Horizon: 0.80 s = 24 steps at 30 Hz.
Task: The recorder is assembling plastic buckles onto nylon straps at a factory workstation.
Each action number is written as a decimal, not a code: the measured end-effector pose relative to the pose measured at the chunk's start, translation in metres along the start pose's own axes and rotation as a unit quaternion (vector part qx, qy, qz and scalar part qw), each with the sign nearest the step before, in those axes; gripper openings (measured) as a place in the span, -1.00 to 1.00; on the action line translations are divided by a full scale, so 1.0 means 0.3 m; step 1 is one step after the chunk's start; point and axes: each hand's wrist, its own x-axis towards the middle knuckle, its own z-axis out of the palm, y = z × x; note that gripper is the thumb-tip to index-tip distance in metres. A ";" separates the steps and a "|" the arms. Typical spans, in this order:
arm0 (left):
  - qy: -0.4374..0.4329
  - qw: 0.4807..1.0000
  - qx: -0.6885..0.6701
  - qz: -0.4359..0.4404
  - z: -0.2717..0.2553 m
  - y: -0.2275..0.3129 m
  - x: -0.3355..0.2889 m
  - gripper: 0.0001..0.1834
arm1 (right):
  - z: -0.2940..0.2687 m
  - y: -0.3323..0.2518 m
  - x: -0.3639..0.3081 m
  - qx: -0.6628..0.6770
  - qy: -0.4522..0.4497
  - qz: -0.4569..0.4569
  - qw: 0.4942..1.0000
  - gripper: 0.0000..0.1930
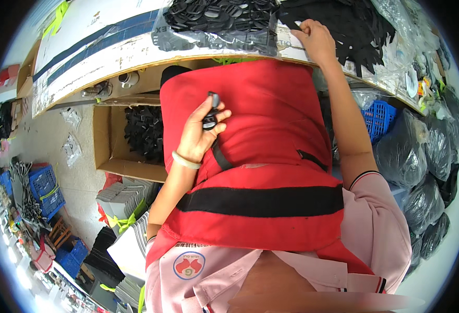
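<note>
My left hand (200, 130) is raised over my red apron (260, 109), its fingers curled around small black plastic buckles (209, 121). One grey-black piece sticks up past the thumb and index finger. Over the table's front edge, my right hand (317, 43) is closed in a pinch at the left end of a pile of black straps (344, 26). The end of a black strap (289, 22) shows at its fingertips. Left of that hand, a clear plastic bag (213, 41) lies opened out, heaped with many black buckles (224, 14).
The white table (109, 49) has a worn, taped edge. Below it on the left stands a cardboard box (104, 141) of black parts (145, 133). Grey stacked sheets (127, 195) lie nearer. At right are a blue crate (378, 120) and several filled plastic bags (404, 151).
</note>
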 end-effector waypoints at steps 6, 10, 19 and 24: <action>0.029 0.966 0.243 0.089 0.098 -0.015 -0.021 -0.85 | -0.082 -0.079 -0.074 0.267 -0.022 0.010 0.963 -0.76; 0.071 0.908 0.383 0.153 0.092 -0.009 -0.030 -0.87 | -0.198 -0.354 -0.262 0.423 -0.321 0.063 0.845 -0.76; 0.062 0.776 0.534 0.329 0.078 -0.031 -0.014 -0.88 | -0.083 -0.418 -0.406 0.509 -0.434 0.138 0.730 -0.77; 0.044 0.641 0.655 0.398 0.098 -0.011 -0.030 -0.85 | -0.092 -0.446 -0.414 0.580 -0.403 0.191 0.682 -0.77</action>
